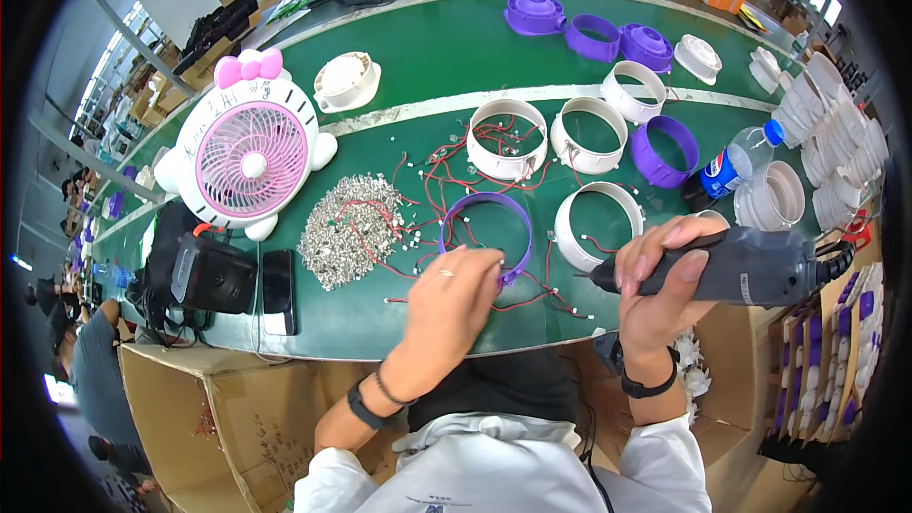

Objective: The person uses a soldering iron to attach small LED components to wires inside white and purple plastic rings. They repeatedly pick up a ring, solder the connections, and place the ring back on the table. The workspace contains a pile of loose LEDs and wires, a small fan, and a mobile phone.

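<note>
While both hands work at the near edge of the green table [427, 66], the scene reads from left to right:

Box: a brown carton [204, 408] stands open below the table's near left edge.
Speaker: a black box [214, 275] sits at the table's left, with a dark phone [278, 291] lying flat just beside it.
Fan: a white and pink fan [249, 154] with a pink bow stands upright behind the speaker.
Screws: a grey heap of small metal parts [347, 228] lies right of the phone, with red wires running across it.
Left hand: the left hand [454, 296] rests fingers curled together on the near rim of the purple ring [486, 228]; whether it pinches something small I cannot tell.
Purple ring: it lies flat near the table's front edge, between the screws and a white ring [597, 223], with red wires [532, 299] trailing under it.
Right hand: the right hand [660, 280] is clamped around the grey driver [731, 266], its tip pointing left toward the purple ring.
Bottle: a blue-capped bottle [736, 163] lies behind the driver.
Stacks: white rings [836, 133] are piled at the far right.
</note>
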The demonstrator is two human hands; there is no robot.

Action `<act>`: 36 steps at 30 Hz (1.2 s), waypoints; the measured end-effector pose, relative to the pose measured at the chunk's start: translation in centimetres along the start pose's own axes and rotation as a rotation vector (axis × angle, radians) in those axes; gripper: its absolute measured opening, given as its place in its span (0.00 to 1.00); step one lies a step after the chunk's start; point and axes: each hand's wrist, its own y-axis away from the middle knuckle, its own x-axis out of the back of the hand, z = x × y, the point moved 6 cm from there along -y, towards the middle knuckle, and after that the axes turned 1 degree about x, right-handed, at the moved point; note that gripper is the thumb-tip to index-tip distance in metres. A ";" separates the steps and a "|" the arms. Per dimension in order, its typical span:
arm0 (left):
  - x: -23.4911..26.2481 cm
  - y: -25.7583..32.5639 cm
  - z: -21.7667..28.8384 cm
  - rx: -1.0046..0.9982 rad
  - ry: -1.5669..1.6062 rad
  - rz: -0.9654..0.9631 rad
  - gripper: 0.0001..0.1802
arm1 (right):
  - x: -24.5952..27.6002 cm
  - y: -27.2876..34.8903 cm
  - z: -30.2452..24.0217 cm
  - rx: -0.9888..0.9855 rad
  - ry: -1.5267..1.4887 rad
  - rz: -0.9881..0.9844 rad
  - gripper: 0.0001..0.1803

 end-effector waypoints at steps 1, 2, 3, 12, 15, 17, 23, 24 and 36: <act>1.7 -0.3 -0.2 0.054 0.041 0.009 0.15 | 0.3 -0.1 -0.1 -0.004 -0.026 0.013 0.24; 2.9 -0.5 -0.9 0.105 0.087 0.014 0.15 | 0.7 -0.2 -0.3 0.007 -0.015 0.027 0.24; 4.6 -0.5 -3.0 0.235 0.077 0.042 0.17 | 1.1 -0.3 -0.5 0.014 -0.008 0.040 0.24; 1.3 -1.4 0.5 -0.096 -0.223 -0.219 0.31 | 2.8 -0.4 -0.8 0.017 -0.026 0.092 0.23; -0.8 -0.4 -0.4 -0.168 -0.236 -0.322 0.18 | 3.0 -0.3 -0.8 -0.001 -0.031 0.086 0.23; 0.7 -1.8 0.6 -0.190 -0.232 -0.269 0.10 | 3.5 -0.4 -1.0 0.010 -0.028 0.082 0.24; 2.5 -13.9 -0.8 -0.196 -0.220 -0.153 0.07 | 6.2 -0.6 -1.5 0.013 0.035 0.152 0.27; 1.4 -16.6 -2.9 -0.182 -0.191 -0.125 0.07 | 6.3 -0.6 -1.6 0.007 0.045 0.158 0.27; -9.8 -13.8 -6.3 -0.173 -0.231 -0.372 0.15 | 6.0 -1.0 -1.1 -0.018 0.110 0.171 0.26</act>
